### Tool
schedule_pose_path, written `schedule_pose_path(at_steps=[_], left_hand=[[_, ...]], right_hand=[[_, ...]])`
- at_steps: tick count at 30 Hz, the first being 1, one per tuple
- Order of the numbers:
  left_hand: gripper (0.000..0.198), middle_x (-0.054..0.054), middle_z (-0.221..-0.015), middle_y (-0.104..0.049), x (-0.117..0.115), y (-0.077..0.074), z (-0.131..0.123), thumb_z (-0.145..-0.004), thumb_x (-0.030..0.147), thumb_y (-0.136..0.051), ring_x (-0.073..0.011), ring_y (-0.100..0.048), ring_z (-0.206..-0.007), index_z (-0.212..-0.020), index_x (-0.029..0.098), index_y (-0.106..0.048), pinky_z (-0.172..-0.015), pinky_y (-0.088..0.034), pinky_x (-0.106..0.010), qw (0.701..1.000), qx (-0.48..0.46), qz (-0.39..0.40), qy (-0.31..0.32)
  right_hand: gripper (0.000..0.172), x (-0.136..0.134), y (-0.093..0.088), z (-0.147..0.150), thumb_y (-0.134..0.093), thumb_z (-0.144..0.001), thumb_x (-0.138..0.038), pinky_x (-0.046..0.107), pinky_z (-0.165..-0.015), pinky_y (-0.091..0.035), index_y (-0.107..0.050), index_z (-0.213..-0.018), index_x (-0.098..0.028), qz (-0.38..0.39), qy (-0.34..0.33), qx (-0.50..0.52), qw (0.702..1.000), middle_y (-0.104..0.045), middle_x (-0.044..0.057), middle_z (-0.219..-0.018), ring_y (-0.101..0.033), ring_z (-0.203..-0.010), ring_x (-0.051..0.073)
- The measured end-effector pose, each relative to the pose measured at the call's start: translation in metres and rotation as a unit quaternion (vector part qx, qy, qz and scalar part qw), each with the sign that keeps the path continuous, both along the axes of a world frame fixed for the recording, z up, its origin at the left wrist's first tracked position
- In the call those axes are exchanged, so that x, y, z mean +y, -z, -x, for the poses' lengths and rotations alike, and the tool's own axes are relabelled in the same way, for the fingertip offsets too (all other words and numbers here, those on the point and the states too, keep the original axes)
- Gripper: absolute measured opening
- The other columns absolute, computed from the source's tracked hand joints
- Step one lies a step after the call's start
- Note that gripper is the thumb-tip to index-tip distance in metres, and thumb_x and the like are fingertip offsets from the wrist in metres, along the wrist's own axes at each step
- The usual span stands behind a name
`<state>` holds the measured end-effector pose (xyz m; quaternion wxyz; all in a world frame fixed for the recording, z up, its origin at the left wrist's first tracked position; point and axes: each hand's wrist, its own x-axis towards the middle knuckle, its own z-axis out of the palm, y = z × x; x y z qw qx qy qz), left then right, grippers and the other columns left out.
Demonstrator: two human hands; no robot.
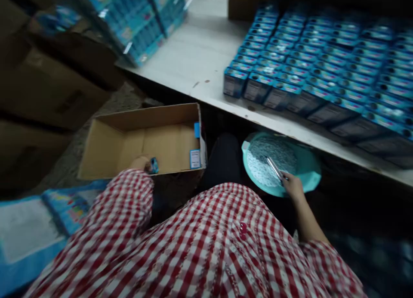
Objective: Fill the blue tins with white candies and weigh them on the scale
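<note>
My left hand (140, 162) reaches over the near side of an open cardboard box (146, 141), its fingers closed around a small blue carton (154, 165). Part of that hand is blurred. Inside the same box, a blue carton with a white label (195, 159) stands against the right wall. On the other side of my knees, my right hand (293, 186) grips a slim, shiny metal tool (274, 168) whose exact kind I cannot make out. The tool slants over a turquoise plastic basin (311, 181), which holds a mass of small silvery pieces (263, 158).
Rows of blue cartons (309, 69) line the right of the white table (200, 57). Clear-wrapped blue packs (135, 22) stand at its left end. Large cardboard boxes (48, 82) are stacked at left. Blue printed packaging (29, 229) lies beside my left arm.
</note>
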<state>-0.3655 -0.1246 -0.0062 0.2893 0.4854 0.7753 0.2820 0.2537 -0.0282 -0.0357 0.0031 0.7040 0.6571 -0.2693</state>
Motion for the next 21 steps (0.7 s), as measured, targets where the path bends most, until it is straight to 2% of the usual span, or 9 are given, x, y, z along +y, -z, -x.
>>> schedule_pose_path(at_steps=[3, 5, 7, 8, 10, 12, 15, 18, 21], left_hand=[[0.043, 0.011, -0.038, -0.037, 0.017, -0.012, -0.004, -0.039, 0.036, -0.079, -0.0088, -0.039, -0.040, -0.053, 0.019, -0.043, -0.048, -0.043, -0.023, 0.999, -0.012, 0.036, 0.014], [0.042, 0.010, -0.048, -0.050, 0.032, -0.026, -0.024, -0.042, 0.035, -0.080, -0.0081, -0.043, -0.046, -0.065, 0.019, -0.049, -0.051, -0.044, -0.022, 0.994, -0.075, -0.006, -0.085], [0.043, 0.006, -0.067, -0.061, 0.048, -0.043, -0.063, -0.050, 0.036, -0.079, -0.0098, -0.053, -0.060, -0.079, 0.020, -0.052, -0.060, -0.049, -0.025, 0.961, -0.225, -0.106, -0.122], [0.044, 0.003, -0.078, -0.063, 0.056, -0.051, -0.089, -0.054, 0.037, -0.079, -0.0116, -0.057, -0.069, -0.085, 0.021, -0.054, -0.066, -0.051, -0.028, 0.941, -0.300, -0.121, -0.100], [0.050, 0.002, -0.086, -0.063, 0.071, -0.060, -0.147, -0.054, 0.034, -0.080, -0.0128, -0.058, -0.077, -0.094, 0.022, -0.054, -0.074, -0.050, -0.030, 0.921, -0.368, -0.117, -0.037], [0.048, 0.001, -0.084, -0.061, 0.084, -0.057, -0.204, -0.057, 0.034, -0.079, -0.0132, -0.059, -0.076, -0.096, 0.021, -0.054, -0.076, -0.050, -0.030, 0.924, -0.372, -0.087, 0.022], [0.049, 0.000, -0.086, -0.062, 0.099, -0.038, -0.270, -0.057, 0.036, -0.077, -0.0153, -0.060, -0.079, -0.097, 0.019, -0.054, -0.079, -0.050, -0.032, 0.922, -0.376, -0.054, 0.078], [0.050, -0.002, -0.089, -0.063, 0.110, -0.017, -0.304, -0.058, 0.039, -0.074, -0.0164, -0.061, -0.082, -0.098, 0.018, -0.054, -0.081, -0.049, -0.034, 0.926, -0.362, -0.052, 0.088], [0.050, -0.002, -0.090, -0.064, 0.117, -0.007, -0.314, -0.058, 0.038, -0.073, -0.0171, -0.060, -0.084, -0.100, 0.018, -0.055, -0.081, -0.048, -0.033, 0.947, -0.291, -0.068, 0.118]], right_hand=[[0.044, 0.008, -0.014, 0.004, -0.038, -0.078, -0.012, 0.030, -0.077, -0.046, -0.063, -0.114, -0.010, -0.024, -0.019, -0.120, 0.992, -0.065, 0.015, -0.101, -0.061, -0.089, 0.022], [0.043, 0.015, -0.019, 0.007, -0.034, -0.082, -0.007, 0.029, -0.076, -0.045, -0.060, -0.116, -0.009, -0.004, -0.033, -0.191, 0.981, -0.062, 0.017, -0.106, -0.060, -0.092, 0.023], [0.040, 0.019, -0.018, 0.015, -0.031, -0.084, -0.006, 0.030, -0.077, -0.045, -0.061, -0.111, -0.007, 0.032, -0.061, -0.217, 0.974, -0.059, 0.020, -0.109, -0.059, -0.097, 0.024], [0.039, 0.019, -0.015, 0.021, -0.030, -0.085, -0.005, 0.030, -0.078, -0.045, -0.062, -0.108, -0.007, 0.050, -0.079, -0.212, 0.973, -0.059, 0.021, -0.111, -0.058, -0.100, 0.025], [0.038, 0.016, -0.006, 0.034, -0.031, -0.085, -0.005, 0.031, -0.080, -0.045, -0.064, -0.105, -0.008, 0.078, -0.108, -0.182, 0.974, -0.060, 0.020, -0.110, -0.058, -0.101, 0.025], [0.036, 0.013, 0.004, 0.043, -0.034, -0.084, -0.005, 0.030, -0.082, -0.045, -0.065, -0.104, -0.009, 0.100, -0.120, -0.145, 0.977, -0.062, 0.019, -0.108, -0.059, -0.101, 0.024], [0.035, 0.014, 0.016, 0.042, -0.045, -0.079, -0.005, 0.026, -0.084, -0.044, -0.067, -0.105, -0.013, 0.128, -0.123, -0.077, 0.981, -0.065, 0.015, -0.109, -0.059, -0.103, 0.022], [0.035, 0.020, 0.021, 0.029, -0.053, -0.071, -0.005, 0.022, -0.084, -0.044, -0.070, -0.100, -0.017, 0.145, -0.107, 0.003, 0.984, -0.069, 0.007, -0.106, -0.060, -0.102, 0.019], [0.033, 0.024, 0.017, 0.018, -0.052, -0.072, -0.008, 0.021, -0.077, -0.047, -0.072, -0.098, -0.016, 0.145, -0.066, 0.074, 0.984, -0.071, 0.005, -0.096, -0.062, -0.090, 0.016]])
